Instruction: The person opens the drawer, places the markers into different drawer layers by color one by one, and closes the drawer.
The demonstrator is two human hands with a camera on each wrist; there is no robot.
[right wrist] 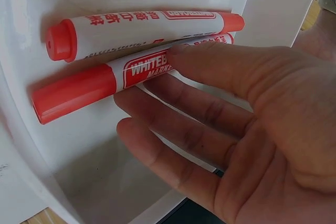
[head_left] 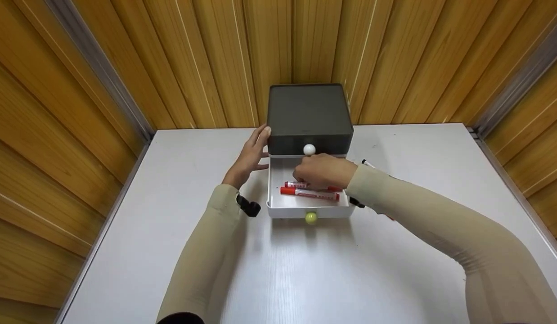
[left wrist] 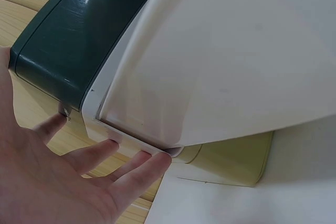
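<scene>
The person's right hand [right wrist: 231, 129] is reaching into the open white drawer [head_left: 278, 204], fingers [right wrist: 220, 72] straight and only loosely spread, gripping nothing. The top finger is lying against the nearer red whiteboard marker [right wrist: 105, 80], and I cannot tell whether the fingers below it are touching the drawer floor. A second red marker [right wrist: 142, 27] is lying just beyond that one, the two side by side and touching along their length, both resting on the drawer floor with their caps pointing the same way.

Across the drawer from that hand, the left hand [head_left: 250, 155] is resting flat and open against the side of the dark grey drawer box [head_left: 309, 114], fingertips [left wrist: 155, 161] touching its lower edge.

Out past the right wrist, a black marker [head_left: 366, 163] is lying on the white table [head_left: 148, 234].
</scene>
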